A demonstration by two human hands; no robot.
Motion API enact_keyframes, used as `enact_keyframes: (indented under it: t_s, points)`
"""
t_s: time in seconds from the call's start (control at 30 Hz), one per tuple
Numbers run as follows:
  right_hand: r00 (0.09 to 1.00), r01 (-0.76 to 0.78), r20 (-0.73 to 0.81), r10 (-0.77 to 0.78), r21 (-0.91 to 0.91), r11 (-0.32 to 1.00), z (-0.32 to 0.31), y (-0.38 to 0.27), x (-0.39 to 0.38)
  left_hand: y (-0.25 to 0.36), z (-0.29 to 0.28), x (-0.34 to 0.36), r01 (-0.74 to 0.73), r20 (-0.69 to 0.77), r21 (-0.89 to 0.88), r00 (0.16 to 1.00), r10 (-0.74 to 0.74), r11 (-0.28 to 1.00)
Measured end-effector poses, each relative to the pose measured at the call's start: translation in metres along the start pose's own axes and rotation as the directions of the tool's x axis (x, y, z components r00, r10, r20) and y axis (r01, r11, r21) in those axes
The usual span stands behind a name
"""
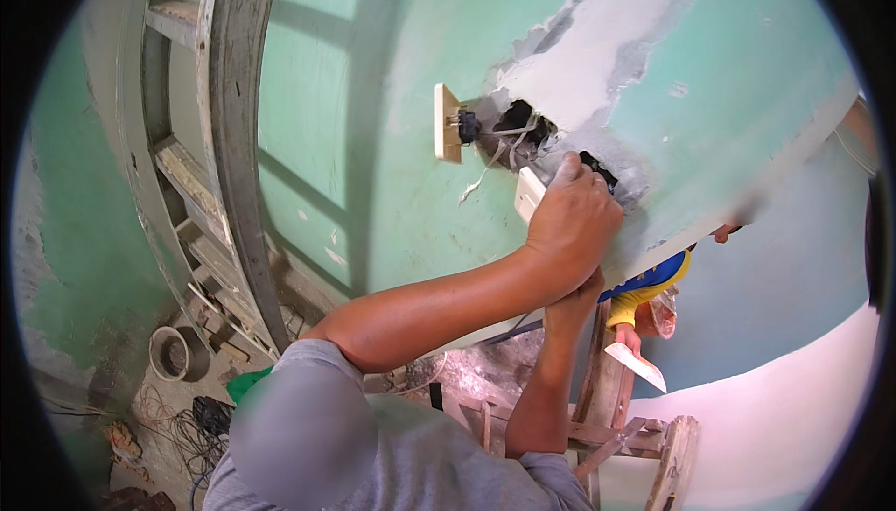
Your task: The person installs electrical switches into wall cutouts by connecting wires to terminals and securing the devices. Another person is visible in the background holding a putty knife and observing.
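Observation:
My left hand (579, 208) is closed at the edge of the right hole (593, 166) in the green wall (392, 203); what it grips is hidden. A cream plate (529, 192) sits just left of its knuckles. My right hand (576, 296) is below it, its fingers hidden behind my left wrist. Another cream plate (444, 124) with a dark fitting on its back sticks out beside the larger hole (523, 124), where pale wires hang. Grey and white patching (616, 35) runs up from the holes.
A metal ladder (233, 138) leans at the left. A bucket (170, 352) and tangled cables (196, 446) lie on the floor. A wooden stepladder (677, 464) stands below right. Behind the wall's edge, a co-worker's yellow-sleeved hand (625, 336) holds a flat blade (635, 366).

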State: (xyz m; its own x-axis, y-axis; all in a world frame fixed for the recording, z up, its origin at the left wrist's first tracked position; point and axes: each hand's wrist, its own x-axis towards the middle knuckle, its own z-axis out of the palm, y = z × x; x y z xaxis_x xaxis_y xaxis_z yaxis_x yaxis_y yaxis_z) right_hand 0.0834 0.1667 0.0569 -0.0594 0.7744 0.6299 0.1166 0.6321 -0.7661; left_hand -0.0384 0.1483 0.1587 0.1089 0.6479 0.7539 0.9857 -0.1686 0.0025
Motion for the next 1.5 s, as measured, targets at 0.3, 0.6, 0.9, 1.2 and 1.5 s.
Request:
enact_keyframes:
  t_s: [0.3,0.6,0.9,1.2,1.5]
  points:
    - [0.979,0.079,-0.141,-0.148,-0.408,0.91,0.003,0.011,-0.002,-0.009,-0.008,0.003,-0.047,0.081,-0.087,0.995,0.054,0.995]
    - [0.986,0.15,0.057,-0.158,-0.721,0.677,-0.015,0.003,-0.012,-0.014,0.003,0.008,-0.14,0.094,-0.146,0.983,0.155,0.979]
    - [0.999,-0.011,-0.038,-0.007,-0.469,0.883,-0.028,-0.01,0.013,-0.013,-0.005,0.003,-0.123,0.069,-0.138,0.989,0.133,0.983]
    - [0.978,0.164,-0.056,-0.199,-0.374,0.913,0.008,-0.008,0.015,-0.019,-0.003,-0.007,-0.022,0.017,-0.166,1.0,0.026,0.986]
    - [0.958,0.277,0.045,-0.283,-0.397,0.875,-0.015,0.008,0.027,0.019,-0.022,0.017,-0.047,0.191,0.084,0.981,0.03,0.995]
